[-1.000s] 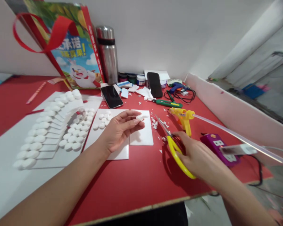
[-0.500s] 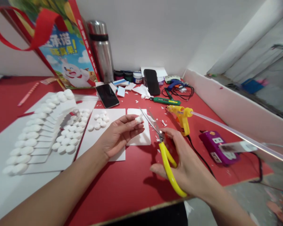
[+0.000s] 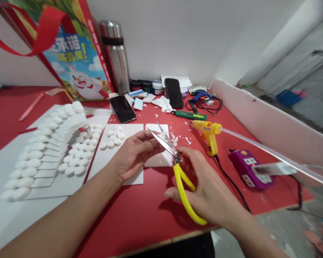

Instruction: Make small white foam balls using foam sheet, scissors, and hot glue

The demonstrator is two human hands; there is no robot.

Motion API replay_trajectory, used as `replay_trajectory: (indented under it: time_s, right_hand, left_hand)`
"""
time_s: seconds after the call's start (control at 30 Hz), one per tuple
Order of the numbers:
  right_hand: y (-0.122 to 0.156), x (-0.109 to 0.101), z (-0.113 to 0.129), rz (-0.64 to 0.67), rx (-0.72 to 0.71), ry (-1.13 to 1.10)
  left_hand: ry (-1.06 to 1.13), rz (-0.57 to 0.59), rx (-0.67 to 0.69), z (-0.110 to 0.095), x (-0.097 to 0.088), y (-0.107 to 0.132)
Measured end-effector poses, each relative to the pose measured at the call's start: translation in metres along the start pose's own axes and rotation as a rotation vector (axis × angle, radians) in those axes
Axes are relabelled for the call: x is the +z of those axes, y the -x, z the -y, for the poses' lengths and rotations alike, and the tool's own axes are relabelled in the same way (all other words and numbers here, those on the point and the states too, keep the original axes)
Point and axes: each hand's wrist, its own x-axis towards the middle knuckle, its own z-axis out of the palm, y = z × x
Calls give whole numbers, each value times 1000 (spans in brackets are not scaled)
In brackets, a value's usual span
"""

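Head view: pinching a small irregular white piece (image 3: 163, 135) in the left hand (image 3: 134, 152), with fingertips closed on it but partly hidden behind the scissors; gripping metal scissors with long yellow handles (image 3: 177, 172) in the right hand (image 3: 206, 188), with blades spread apart at the piece, cannot tell whether touching; holding both above a small white rectangular card (image 3: 157, 161) on a red tabletop (image 3: 134, 211); working between round white discs (image 3: 112, 138) and a yellow plastic glue gun (image 3: 211, 139).
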Motion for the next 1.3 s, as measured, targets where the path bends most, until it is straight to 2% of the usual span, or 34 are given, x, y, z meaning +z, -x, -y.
replay_trajectory:
  time_s: [0.6, 0.97, 1.1, 1.23, 1.3]
  right_hand:
    - [4, 7, 2, -88, 5, -28]
    - [18, 13, -1, -106, 41, -74]
    - [23, 15, -2, -106, 99, -208]
    - [21, 14, -6, -177, 201, -479]
    - [19, 11, -8, -201, 214, -519]
  left_hand:
    - [-66, -42, 46, 3, 3, 1]
    - [19, -33, -52, 9, 7, 3]
    - [21, -32, -81, 10, 9, 4]
    - [24, 9, -105, 8, 7, 5]
    - [44, 23, -106, 7, 6, 5]
